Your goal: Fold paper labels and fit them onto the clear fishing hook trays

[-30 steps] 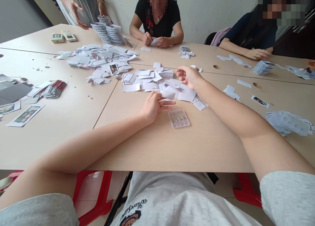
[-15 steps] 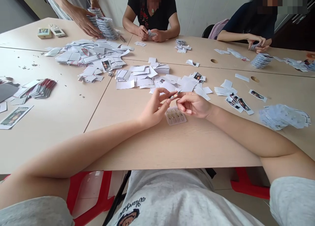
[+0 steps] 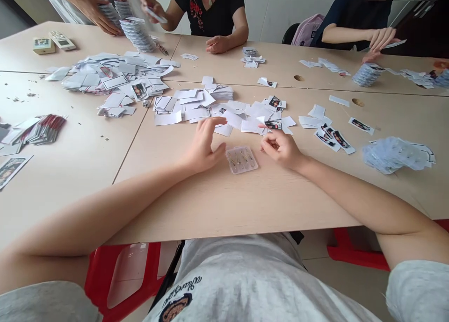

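A small clear plastic tray (image 3: 241, 159) with several thin metal pieces in it lies flat on the table (image 3: 228, 205) between my hands. My left hand (image 3: 204, 145) is just left of the tray, fingers stretched out and apart, its thumb close to the tray's edge, and it holds nothing. My right hand (image 3: 281, 147) rests just right of the tray with fingers curled together in a pinch; what they hold, if anything, is too small to make out. A loose pile of white paper cards (image 3: 210, 108) lies just beyond both hands.
Printed cards (image 3: 333, 138) and a heap of clear trays (image 3: 398, 153) lie at my right. More cards (image 3: 108, 76), stacked trays (image 3: 138, 32) and two remotes (image 3: 52, 41) lie at far left. Three people work across the table. Red stools (image 3: 122, 275) stand underneath.
My hands, which met over the tray pinching a small piece half a second ago, have parted. The left hand has opened; the right has lowered to the table beside the tray.
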The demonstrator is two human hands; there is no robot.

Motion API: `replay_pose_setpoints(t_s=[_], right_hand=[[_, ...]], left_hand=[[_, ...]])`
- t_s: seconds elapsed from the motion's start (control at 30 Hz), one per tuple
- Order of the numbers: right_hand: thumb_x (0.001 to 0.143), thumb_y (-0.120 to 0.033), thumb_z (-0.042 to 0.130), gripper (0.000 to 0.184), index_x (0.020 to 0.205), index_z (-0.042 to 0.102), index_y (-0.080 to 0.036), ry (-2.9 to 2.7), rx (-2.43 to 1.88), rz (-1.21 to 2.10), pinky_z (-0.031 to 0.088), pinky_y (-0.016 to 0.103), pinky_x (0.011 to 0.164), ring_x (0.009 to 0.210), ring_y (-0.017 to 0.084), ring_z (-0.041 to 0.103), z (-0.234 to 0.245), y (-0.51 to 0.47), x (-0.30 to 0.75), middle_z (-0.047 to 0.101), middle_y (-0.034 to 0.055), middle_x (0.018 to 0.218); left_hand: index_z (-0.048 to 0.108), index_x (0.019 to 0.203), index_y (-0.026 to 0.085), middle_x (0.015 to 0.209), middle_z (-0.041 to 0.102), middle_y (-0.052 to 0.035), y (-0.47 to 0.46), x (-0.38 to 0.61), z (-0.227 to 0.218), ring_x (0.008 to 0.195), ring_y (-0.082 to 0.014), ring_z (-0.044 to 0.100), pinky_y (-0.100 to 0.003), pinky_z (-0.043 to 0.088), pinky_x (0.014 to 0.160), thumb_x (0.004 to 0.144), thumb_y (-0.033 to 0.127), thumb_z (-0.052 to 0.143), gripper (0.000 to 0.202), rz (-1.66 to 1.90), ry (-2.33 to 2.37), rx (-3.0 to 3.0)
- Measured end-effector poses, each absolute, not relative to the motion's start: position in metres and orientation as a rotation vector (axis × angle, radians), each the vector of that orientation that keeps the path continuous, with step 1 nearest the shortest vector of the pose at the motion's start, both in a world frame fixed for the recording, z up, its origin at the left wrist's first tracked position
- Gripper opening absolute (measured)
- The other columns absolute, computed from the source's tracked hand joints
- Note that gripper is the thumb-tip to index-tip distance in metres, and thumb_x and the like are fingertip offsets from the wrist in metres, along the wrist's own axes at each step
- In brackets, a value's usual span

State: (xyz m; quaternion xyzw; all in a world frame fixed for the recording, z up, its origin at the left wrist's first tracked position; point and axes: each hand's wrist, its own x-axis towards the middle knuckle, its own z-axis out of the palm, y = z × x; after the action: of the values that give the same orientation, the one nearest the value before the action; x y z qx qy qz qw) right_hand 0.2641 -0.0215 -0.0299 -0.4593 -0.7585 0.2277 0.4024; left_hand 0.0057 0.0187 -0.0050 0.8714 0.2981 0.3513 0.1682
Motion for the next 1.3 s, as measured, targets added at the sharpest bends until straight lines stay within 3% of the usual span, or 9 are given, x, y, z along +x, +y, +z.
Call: replay_pose_setpoints(t_s=[0.07, 0.17, 0.3, 0.5, 0.77, 0.97, 1.1, 1.3], right_hand=[[0.084, -0.019, 0.053, 0.033, 0.116, 0.051, -0.018, -1.927, -1.135, 0.581, 0.037, 0.023, 0.048, 0.049, 0.009, 0.045, -0.033, -0.020, 0.264, 0.059, -0.0006, 0.071], [0.084, -0.020, 0.053, 0.032, 0.116, 0.051, -0.018, -1.959, -1.093, 0.551, 0.037, 0.023, 0.048, 0.048, 0.009, 0.044, -0.032, -0.018, 0.262, 0.057, -0.0021, 0.068], [0.084, -0.021, 0.055, 0.027, 0.110, 0.051, -0.020, -1.940, -1.025, 0.534, 0.035, 0.023, 0.047, 0.048, 0.007, 0.044, -0.032, -0.015, 0.263, 0.058, -0.0018, 0.074], [0.084, -0.022, 0.055, 0.019, 0.103, 0.052, -0.020, -1.896, -1.033, 0.517, 0.035, 0.023, 0.050, 0.049, 0.008, 0.044, -0.031, -0.015, 0.263, 0.053, -0.0040, 0.068], [0.086, -0.024, 0.052, 0.036, 0.122, 0.046, -0.020, -1.894, -1.104, 0.588, 0.037, 0.023, 0.053, 0.052, 0.009, 0.045, -0.024, -0.017, 0.261, 0.053, -0.0045, 0.066], [0.087, -0.028, 0.052, 0.018, 0.102, 0.059, -0.021, -1.884, -1.088, 0.594, 0.036, 0.025, 0.052, 0.051, 0.010, 0.042, -0.026, -0.015, 0.261, 0.054, -0.0008, 0.068], [0.087, -0.025, 0.051, 0.021, 0.105, 0.061, -0.022, -1.926, -1.055, 0.560, 0.036, 0.025, 0.052, 0.051, 0.010, 0.041, -0.028, -0.014, 0.261, 0.049, -0.0028, 0.063], [0.083, -0.020, 0.052, 0.026, 0.106, 0.063, -0.022, -2.067, -0.907, 0.634, 0.039, 0.026, 0.058, 0.065, 0.013, 0.049, -0.020, -0.017, 0.263, 0.060, 0.0044, 0.087]], left_hand=[[0.046, 0.115, 0.019, 0.126, 0.051, -0.0110, 0.022, 0.002, -0.004, 0.120, -0.0274, 0.042, -0.047, 0.042, 0.098, 0.079, 0.018, 0.052, 0.037, 0.961, 0.913, 2.543], [0.050, 0.111, 0.019, 0.126, 0.052, -0.0098, 0.023, 0.001, -0.002, 0.121, -0.0266, 0.042, -0.047, 0.037, 0.102, 0.081, 0.023, 0.055, 0.031, 0.883, 0.916, 2.597], [0.050, 0.111, 0.020, 0.127, 0.051, -0.0098, 0.021, 0.003, -0.002, 0.122, -0.0263, 0.040, -0.046, 0.034, 0.104, 0.082, 0.033, 0.058, 0.033, 0.813, 0.857, 2.676], [0.049, 0.112, 0.021, 0.128, 0.051, -0.0107, 0.023, 0.003, -0.001, 0.122, -0.0271, 0.041, -0.047, 0.033, 0.103, 0.082, 0.037, 0.058, 0.035, 0.780, 0.836, 2.683], [0.049, 0.114, 0.021, 0.128, 0.050, -0.0113, 0.022, 0.002, 0.001, 0.122, -0.0275, 0.040, -0.048, 0.032, 0.104, 0.081, 0.042, 0.059, 0.040, 0.683, 0.819, 2.635], [0.054, 0.113, 0.022, 0.134, 0.045, -0.0116, 0.022, 0.003, 0.004, 0.126, -0.0312, 0.032, -0.054, 0.025, 0.105, 0.076, 0.053, 0.062, 0.049, 0.397, 0.778, 2.672], [0.052, 0.117, 0.023, 0.136, 0.043, -0.0122, 0.022, 0.003, 0.005, 0.126, -0.0331, 0.030, -0.057, 0.024, 0.102, 0.074, 0.057, 0.063, 0.056, 0.322, 0.758, 2.684], [0.048, 0.123, 0.024, 0.135, 0.044, -0.0129, 0.023, 0.002, 0.006, 0.127, -0.0325, 0.031, -0.056, 0.024, 0.103, 0.079, 0.053, 0.057, 0.053, 0.265, 0.722, 2.712]])
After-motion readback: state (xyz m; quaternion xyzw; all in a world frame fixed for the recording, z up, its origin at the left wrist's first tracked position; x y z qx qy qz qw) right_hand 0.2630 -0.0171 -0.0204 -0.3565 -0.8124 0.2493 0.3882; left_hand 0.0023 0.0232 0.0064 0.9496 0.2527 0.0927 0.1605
